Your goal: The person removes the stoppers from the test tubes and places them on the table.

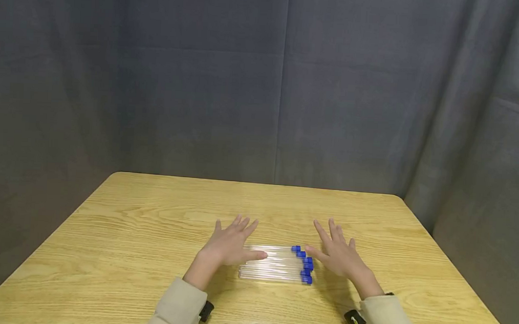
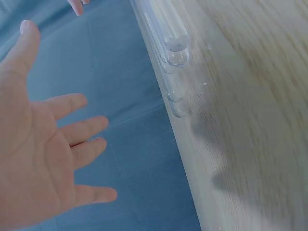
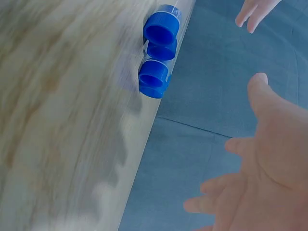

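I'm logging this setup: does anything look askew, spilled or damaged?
The blue caps look slightly uneven: the clear tubes lie side by side, but the two farthest caps sit further left than the rest. No spill or damage shows.

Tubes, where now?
In the head view, the tubes lie side by side on the table, low and near centre, blue caps toward the right hand, other ends by the left hand.
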Demonstrator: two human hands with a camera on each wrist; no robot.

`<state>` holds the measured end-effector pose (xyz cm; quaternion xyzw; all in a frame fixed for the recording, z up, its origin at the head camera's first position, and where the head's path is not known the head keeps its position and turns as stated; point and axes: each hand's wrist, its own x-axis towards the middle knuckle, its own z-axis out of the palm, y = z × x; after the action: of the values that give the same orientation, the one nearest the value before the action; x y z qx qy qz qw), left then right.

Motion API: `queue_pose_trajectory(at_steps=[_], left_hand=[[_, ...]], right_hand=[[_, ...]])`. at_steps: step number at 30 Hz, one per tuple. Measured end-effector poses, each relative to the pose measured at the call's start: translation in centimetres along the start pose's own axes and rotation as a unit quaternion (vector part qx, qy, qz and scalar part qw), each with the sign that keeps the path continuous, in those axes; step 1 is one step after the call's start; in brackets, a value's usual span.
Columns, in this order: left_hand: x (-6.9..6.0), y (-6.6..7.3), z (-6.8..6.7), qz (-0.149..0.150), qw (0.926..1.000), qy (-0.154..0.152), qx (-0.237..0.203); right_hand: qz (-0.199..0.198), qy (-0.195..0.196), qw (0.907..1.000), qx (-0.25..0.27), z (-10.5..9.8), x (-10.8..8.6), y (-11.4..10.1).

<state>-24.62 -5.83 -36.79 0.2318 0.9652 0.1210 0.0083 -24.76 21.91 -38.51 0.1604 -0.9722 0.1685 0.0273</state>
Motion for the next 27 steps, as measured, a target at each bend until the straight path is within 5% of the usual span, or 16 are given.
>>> queue_pose_trajectory(at_steps=[16,27], left_hand=[[-0.6,0.2,-0.3,0.007,0.9972,0.013,-0.073],[-0.9,0.3,-0.3,-0.007,0.9911,-0.009,-0.132]], right_hand=[[-0.058,0.033,0.9933,0.095,-0.4,0.0,0.7],[-0.041,-0.003,0.9676,0.249,-0.5,0.1,1.8]])
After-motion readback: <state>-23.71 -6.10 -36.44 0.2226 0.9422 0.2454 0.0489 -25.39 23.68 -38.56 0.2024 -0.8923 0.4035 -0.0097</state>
